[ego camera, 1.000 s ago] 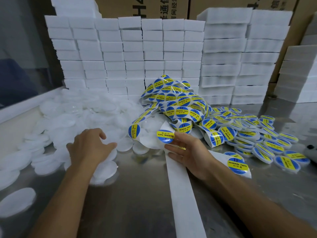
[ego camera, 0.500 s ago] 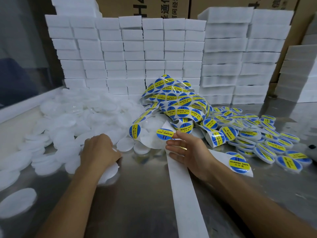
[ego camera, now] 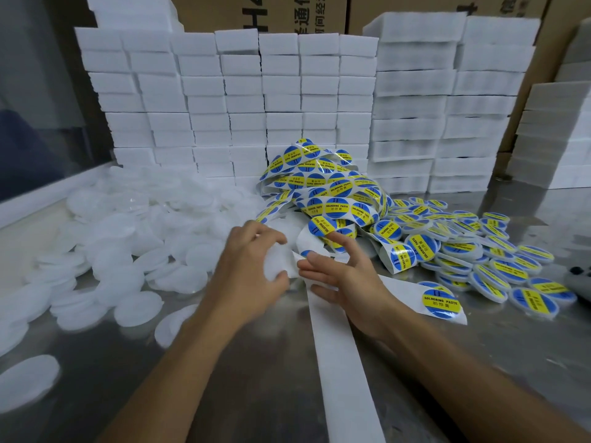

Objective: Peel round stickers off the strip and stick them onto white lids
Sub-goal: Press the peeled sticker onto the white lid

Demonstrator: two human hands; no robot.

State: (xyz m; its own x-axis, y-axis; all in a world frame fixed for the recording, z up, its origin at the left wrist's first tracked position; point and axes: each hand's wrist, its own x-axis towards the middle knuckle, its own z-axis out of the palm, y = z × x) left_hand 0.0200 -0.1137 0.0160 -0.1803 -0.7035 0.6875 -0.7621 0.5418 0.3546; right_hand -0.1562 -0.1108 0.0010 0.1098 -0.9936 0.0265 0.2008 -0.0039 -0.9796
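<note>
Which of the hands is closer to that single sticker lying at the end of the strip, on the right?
The right hand. It rests on the backing strip just left of that sticker. The left hand grips a white lid farther left, beyond the right hand.

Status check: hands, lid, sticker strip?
Left hand grips white lid. Right hand on sticker strip, fingers extended. Nothing blocking.
</note>
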